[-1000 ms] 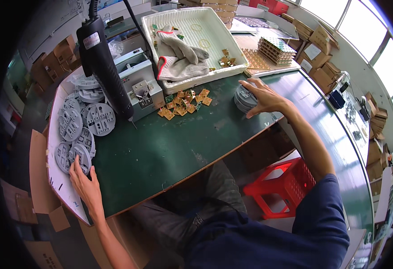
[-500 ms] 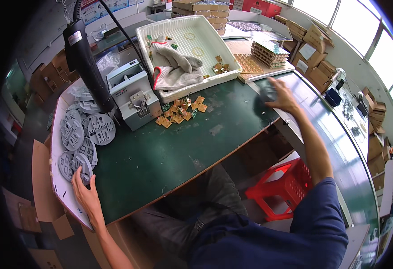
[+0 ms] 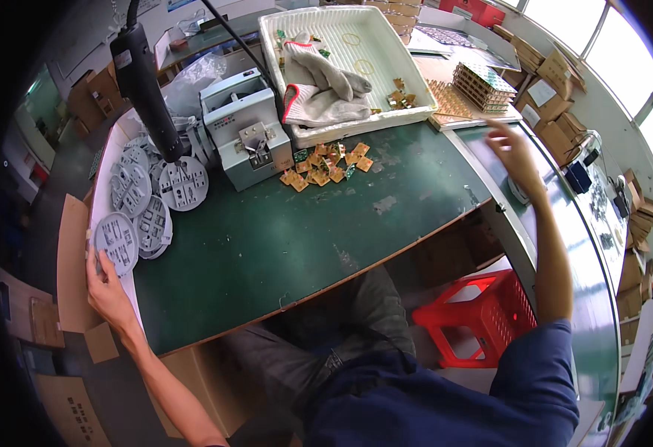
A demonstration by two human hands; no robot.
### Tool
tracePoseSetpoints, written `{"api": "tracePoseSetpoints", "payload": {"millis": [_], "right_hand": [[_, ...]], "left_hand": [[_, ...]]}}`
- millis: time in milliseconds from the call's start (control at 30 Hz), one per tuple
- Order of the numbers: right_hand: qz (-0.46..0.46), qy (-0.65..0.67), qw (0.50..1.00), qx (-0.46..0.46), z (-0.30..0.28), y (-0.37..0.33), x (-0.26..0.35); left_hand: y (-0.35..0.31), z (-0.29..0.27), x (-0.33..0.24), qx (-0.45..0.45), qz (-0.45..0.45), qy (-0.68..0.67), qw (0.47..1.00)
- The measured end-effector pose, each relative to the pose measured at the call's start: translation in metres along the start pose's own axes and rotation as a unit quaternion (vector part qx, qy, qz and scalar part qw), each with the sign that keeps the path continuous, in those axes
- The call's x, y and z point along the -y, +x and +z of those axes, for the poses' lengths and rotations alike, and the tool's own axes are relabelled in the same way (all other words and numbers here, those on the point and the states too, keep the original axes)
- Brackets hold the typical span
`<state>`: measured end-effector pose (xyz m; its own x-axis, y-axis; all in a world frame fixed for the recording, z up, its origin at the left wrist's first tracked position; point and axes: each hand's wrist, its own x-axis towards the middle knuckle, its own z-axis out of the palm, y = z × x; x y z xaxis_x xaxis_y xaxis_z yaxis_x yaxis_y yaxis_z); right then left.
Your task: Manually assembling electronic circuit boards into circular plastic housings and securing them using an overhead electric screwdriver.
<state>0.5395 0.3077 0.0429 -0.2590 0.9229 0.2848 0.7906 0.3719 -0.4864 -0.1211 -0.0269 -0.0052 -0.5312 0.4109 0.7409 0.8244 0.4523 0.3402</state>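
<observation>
My left hand [image 3: 109,296] pinches the near edge of a round grey plastic disc [image 3: 116,240] with moulded slots, tilted up at the left end of the bench. Several similar grey discs [image 3: 183,184] lie heaped just beyond it. Out at the right, my right hand [image 3: 518,162] is raised over the shiny strip beside the bench, its fingers stretched out, slightly blurred and holding nothing. Under its wrist, a dark grey rounded object [image 3: 518,194] shows in part; the forearm hides the rest.
A grey bench machine [image 3: 246,134] stands near a hanging black cylindrical tool [image 3: 144,93]. Small orange-brown board pieces [image 3: 326,167] lie before a white foam tray [image 3: 367,127] holding gloves [image 3: 326,89]. Stacked boards [image 3: 483,88] sit at the back right. A red stool [image 3: 479,316] stands below.
My left hand has drawn a grey disc left, away from the heap. My right hand has moved right off the green bench and parted from the dark rounded object. The view has shifted.
</observation>
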Motion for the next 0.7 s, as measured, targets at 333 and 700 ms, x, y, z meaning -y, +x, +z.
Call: {"api": "tracePoseSetpoints", "payload": {"millis": [333,700], "right_hand": [[-0.188,0.002,0.982,-0.001,0.175,0.008,0.102],[-0.249,-0.009,0.968,0.029,0.160,-0.009,0.114]], "left_hand": [[-0.056,-0.007,-0.105,0.194,-0.230,-0.423,0.854],[-0.095,0.026,-0.138,0.320,-0.221,-0.532,0.753]]}}
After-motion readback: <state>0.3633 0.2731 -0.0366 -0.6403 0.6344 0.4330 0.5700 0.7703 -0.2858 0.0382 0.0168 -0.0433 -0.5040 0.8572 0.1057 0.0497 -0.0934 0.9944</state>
